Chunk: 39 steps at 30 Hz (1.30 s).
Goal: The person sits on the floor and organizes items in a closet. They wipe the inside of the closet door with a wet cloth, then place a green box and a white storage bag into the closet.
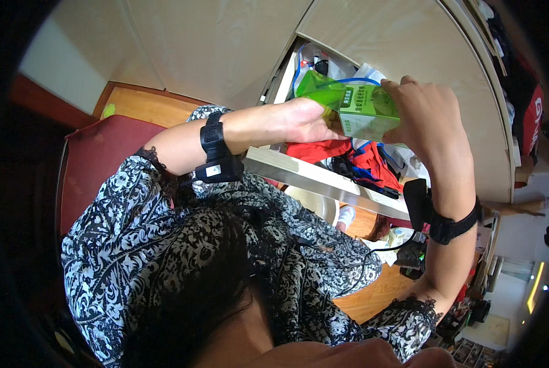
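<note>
A green and white printed cardboard box [370,110] is held between both hands above an open drawer [320,177]. My left hand [313,120] reaches in from the left, palm towards me, its fingers curled at the box's left end. Green translucent plastic [318,87] lies against that end and the left hand; whether it is joined to the box cannot be told. My right hand [424,115] grips the box's right end, back of the hand showing, thumb below and fingers above. Red and dark cloth [371,163] and a blue-edged clear pouch [303,55] lie in the drawer.
Pale wooden cabinet panels [210,46] surround the drawer. Below its front are a pale basin [313,202] and a foot in a white slipper [346,215]. A red padded seat [109,156] is at the left. A black cable [391,249] hangs from the right wrist's device.
</note>
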### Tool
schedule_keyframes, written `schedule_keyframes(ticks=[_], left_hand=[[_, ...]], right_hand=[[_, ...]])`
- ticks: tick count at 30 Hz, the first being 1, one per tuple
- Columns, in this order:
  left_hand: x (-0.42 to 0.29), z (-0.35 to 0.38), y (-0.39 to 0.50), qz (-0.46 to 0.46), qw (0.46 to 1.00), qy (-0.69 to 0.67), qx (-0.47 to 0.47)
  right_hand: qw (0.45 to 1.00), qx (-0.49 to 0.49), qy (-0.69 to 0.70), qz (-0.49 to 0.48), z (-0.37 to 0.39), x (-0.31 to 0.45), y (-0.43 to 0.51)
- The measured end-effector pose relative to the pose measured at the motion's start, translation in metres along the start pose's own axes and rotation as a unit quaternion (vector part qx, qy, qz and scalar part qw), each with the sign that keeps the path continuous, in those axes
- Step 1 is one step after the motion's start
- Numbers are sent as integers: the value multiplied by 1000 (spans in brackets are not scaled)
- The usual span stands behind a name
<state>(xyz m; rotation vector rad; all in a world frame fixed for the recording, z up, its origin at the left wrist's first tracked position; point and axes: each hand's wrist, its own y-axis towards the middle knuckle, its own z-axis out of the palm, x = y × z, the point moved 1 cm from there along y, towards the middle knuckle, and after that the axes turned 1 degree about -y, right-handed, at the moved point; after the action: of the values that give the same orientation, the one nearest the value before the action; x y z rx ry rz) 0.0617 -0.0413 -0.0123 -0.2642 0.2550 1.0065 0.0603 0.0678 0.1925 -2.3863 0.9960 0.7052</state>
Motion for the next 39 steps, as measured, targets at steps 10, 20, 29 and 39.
schedule_keyframes(ticks=[10,20,29,39], left_hand=[[-1,6,-7,-141,989,45,8],[2,8,-13,-124,991,42,41],[3,6,-12,-144,987,27,59],[1,8,-15,-122,988,18,94]], right_hand=[[955,273,107,33,-33,-7,29],[925,343,161,-9,-9,-26,36],[832,469,296,18,10,-42,51],[851,380,362,-1,23,-60,35]])
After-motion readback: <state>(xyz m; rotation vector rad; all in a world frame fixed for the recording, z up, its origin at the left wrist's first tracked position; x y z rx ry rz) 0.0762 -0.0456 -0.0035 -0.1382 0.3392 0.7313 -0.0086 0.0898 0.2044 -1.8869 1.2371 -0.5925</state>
